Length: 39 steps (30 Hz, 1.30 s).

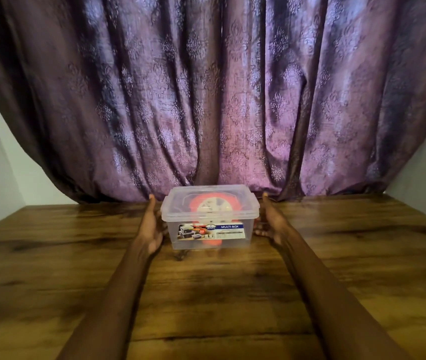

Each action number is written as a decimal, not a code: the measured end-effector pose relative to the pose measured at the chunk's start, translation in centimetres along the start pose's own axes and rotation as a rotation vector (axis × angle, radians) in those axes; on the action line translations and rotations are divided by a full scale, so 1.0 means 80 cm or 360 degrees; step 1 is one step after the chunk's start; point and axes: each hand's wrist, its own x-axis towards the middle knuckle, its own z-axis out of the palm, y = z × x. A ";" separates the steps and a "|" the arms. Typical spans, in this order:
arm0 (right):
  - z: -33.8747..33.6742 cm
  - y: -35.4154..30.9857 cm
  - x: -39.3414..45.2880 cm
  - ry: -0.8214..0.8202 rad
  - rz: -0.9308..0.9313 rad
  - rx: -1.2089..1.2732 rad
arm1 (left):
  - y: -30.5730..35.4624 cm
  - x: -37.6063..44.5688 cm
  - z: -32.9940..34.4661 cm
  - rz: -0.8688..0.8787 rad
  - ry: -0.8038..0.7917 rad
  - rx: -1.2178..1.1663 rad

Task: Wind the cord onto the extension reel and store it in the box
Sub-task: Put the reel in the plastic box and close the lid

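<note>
Fingers on both hands, left point(152, 227) and right point(271, 224), look straight and relaxed flanking the box point(209, 219) mid-frame, holding nothing, reel point(210, 206) already inside under the lid, long side running hand to hand.

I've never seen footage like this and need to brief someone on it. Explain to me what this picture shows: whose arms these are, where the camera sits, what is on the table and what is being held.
There is no machine here. The picture comes from a wide-angle camera worn on a person's head, looking forward and down, so the two bare arms reaching in from the bottom are the wearer's own.

On the wooden table stands a clear plastic box with its lid on and a "MULTI-BOX" label on the front. Through the plastic you can see an orange extension reel inside.

The left hand and the right hand sit on either side of the box, fingers straight. Nothing is gripped; whether the palms touch the walls is hard to tell. A purple patterned curtain hangs behind.
</note>
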 end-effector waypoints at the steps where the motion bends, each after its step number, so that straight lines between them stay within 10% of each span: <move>1: -0.001 -0.001 -0.001 0.0006 0.0049 0.0012 | 0.001 0.001 -0.002 -0.0017 0.0040 -0.0061; 15: 0.015 -0.005 -0.010 0.0196 -0.0163 0.0411 | 0.011 -0.003 0.001 0.0206 0.0273 -0.0851; 22: 0.050 0.014 -0.032 -0.0148 -0.0367 0.0566 | -0.005 -0.042 0.035 0.0366 0.0103 -0.0635; 39: 0.054 -0.008 -0.028 0.0037 -0.0481 0.0239 | 0.001 -0.050 0.047 0.0478 0.0190 -0.0074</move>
